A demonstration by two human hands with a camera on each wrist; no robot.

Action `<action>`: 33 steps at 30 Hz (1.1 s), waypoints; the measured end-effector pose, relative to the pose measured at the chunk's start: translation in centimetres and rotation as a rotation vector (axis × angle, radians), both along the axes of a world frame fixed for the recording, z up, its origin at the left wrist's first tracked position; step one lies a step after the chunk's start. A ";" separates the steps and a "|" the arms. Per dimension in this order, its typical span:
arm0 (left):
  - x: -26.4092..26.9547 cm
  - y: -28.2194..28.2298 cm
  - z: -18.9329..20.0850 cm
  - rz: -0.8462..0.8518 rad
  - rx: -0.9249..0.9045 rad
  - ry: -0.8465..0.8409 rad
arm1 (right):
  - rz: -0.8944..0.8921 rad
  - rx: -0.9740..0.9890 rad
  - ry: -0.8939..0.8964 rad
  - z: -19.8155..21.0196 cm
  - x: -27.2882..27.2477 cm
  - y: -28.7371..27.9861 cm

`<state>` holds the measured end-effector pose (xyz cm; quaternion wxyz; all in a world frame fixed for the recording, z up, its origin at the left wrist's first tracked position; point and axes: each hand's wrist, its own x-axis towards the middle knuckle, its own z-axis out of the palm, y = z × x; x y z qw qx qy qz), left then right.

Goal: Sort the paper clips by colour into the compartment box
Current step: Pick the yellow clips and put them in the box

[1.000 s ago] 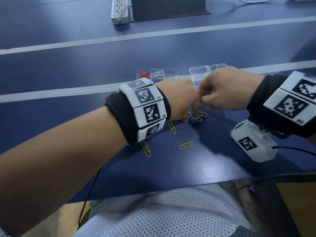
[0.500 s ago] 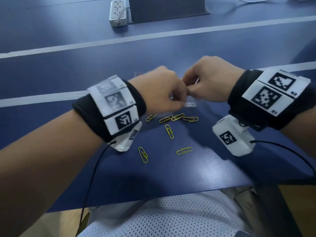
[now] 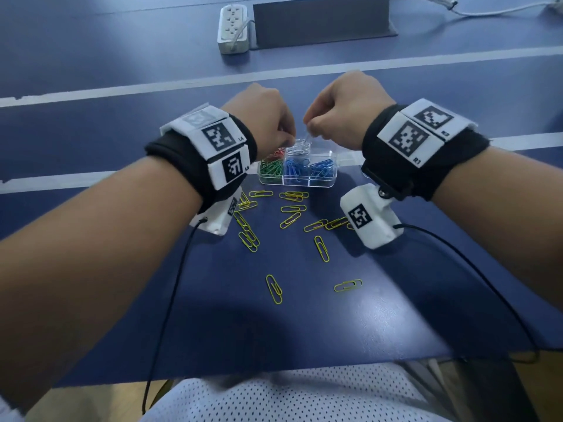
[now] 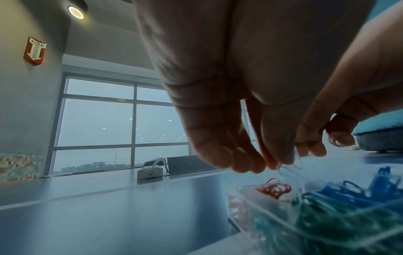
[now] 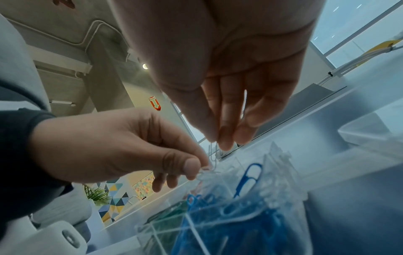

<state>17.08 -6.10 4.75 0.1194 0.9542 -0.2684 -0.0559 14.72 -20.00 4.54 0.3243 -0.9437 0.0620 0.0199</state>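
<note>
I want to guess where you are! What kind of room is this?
Probably an office or classroom: a long blue table with a power strip, big windows, and a fire sign on the wall.

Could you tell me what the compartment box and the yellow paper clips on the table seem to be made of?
The compartment box looks like clear, glossy hard plastic: the clips inside show through its walls, and its edges catch the light. The yellow paper clips look like bent wire with a smooth coloured coating, probably over metal; the even, bright yellow suggests that, though the core is not visible.
</note>
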 end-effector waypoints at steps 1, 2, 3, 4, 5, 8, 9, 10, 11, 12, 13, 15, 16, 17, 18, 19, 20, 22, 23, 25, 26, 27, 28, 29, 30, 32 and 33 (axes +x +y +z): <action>0.0 0.0 0.0 -0.003 0.005 0.007 | 0.012 -0.006 0.013 -0.1 0.0 0.1; 0.1 0.2 0.0 -0.006 0.011 0.015 | 0.026 -0.015 0.024 -0.1 -0.1 0.1; 0.0 0.4 -0.1 -0.007 0.014 0.023 | 0.036 -0.020 0.030 -0.2 -0.1 0.1; 0.0 0.7 -0.1 -0.002 0.012 0.032 | 0.042 -0.027 0.029 -0.2 -0.2 0.0; -0.1 1.1 -0.1 0.007 0.006 0.041 | 0.051 -0.040 0.022 -0.2 -0.3 0.0; -0.4 2.7 -0.3 0.028 -0.011 0.069 | 0.115 -0.100 0.029 -0.3 -0.7 0.0; -0.5 3.2 -0.3 0.033 -0.009 0.071 | 0.143 -0.120 0.043 -0.4 -0.8 0.0; -0.7 3.7 -0.4 0.035 -0.006 0.064 | 0.165 -0.136 0.053 -0.5 -1.0 0.0; -0.9 4.1 -0.5 0.035 -0.004 0.053 | 0.176 -0.148 0.058 -0.6 -1.1 0.0; -1.1 4.5 -0.5 0.031 -0.009 0.041 | 0.183 -0.155 0.056 -0.6 -1.2 0.1; -1.3 4.8 -0.5 0.025 -0.023 0.032 | 0.189 -0.161 0.052 -0.6 -1.3 0.1; -1.7 5.1 -0.3 0.014 -0.047 0.020 | 0.208 -0.171 0.036 -0.5 -1.7 0.3; -2.0 5.2 -0.2 0.013 -0.048 0.013 | 0.226 -0.176 0.027 -0.4 -2.0 0.5; -2.2 5.3 -0.1 0.014 -0.036 0.010 | 0.253 -0.185 0.018 -0.3 -2.4 0.7; -2.4 5.4 0.0 0.020 -0.017 0.016 | 0.285 -0.198 0.008 -0.3 -3.0 0.9; -2.6 5.5 0.0 0.031 0.010 0.033 | 0.317 -0.213 0.001 -0.2 -3.6 1.2; -2.8 5.7 -0.1 0.043 0.039 0.056 | 0.343 -0.229 0.000 -0.2 -4.2 1.5; -3.3 6.2 -0.3 0.057 0.095 0.114 | 0.379 -0.259 0.019 -0.3 -5.2 2.1; -3.5 6.4 -0.5 0.056 0.112 0.145 | 0.393 -0.276 0.026 -0.4 -5.5 2.3; -3.8 6.6 -0.8 0.043 0.129 0.187 | 0.405 -0.324 0.032 -0.6 -5.8 2.7; -4.0 6.7 -0.9 0.035 0.134 0.193 | 0.406 -0.356 0.035 -0.7 -5.8 2.9; -4.1 6.7 -1.0 0.031 0.137 0.192 | 0.405 -0.389 0.040 -0.8 -5.7 3.0; -4.2 6.7 -1.0 0.027 0.143 0.184 | 0.406 -0.418 0.048 -0.9 -5.6 3.1; -4.3 6.8 -1.0 0.021 0.153 0.172 | 0.409 -0.439 0.063 -1.1 -5.4 3.3; -4.3 6.8 -1.0 0.010 0.168 0.160 | 0.415 -0.457 0.082 -1.2 -5.3 3.4; -4.3 7.0 -1.0 -0.016 0.197 0.146 | 0.431 -0.496 0.111 -1.5 -5.1 3.5; -4.3 7.0 -1.0 -0.025 0.203 0.146 | 0.437 -0.516 0.108 -1.7 -5.0 3.6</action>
